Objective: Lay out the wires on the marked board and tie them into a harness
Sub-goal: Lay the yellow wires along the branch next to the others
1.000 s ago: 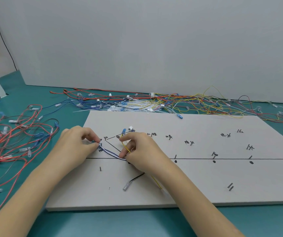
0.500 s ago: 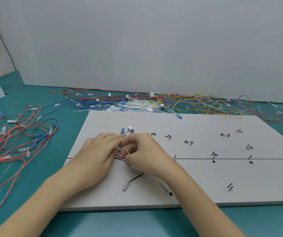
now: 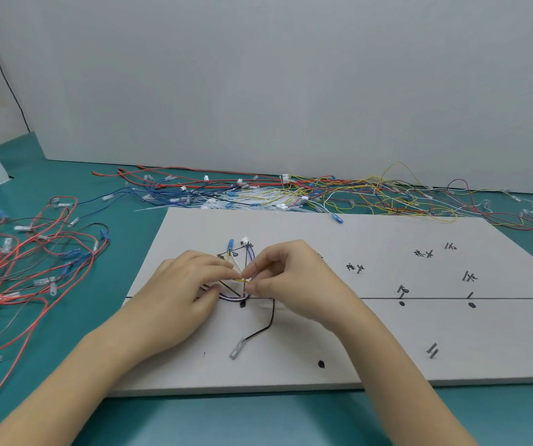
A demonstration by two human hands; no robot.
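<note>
A flat pale grey board marked with a long black line, black dots and small handwritten labels lies on a teal surface. Near the board's left part, both hands meet over a small cluster of thin wires: blue, white, black and yellow strands that curve together just above the black line. The left hand rests on the board with its thumb and forefinger pinching the left end of a short yellow wire. The right hand pinches the other end of the same yellow strand between its thumb and forefinger, the remaining fingers curled loosely above. The yellow piece runs almost level between the two pinches.

Two strands rise from the cluster toward the far edge, ending in a blue sleeved terminal and a small white plug connector, both lying on the board. A black wire trails from under the right hand toward the near edge and ends in a clear-sleeved terminal.

Beyond the board's far edge sprawls a tangled heap of red, yellow, blue and white wires. A second tangle of mostly red wires lies on the teal surface to the left. A plain white wall stands behind.
</note>
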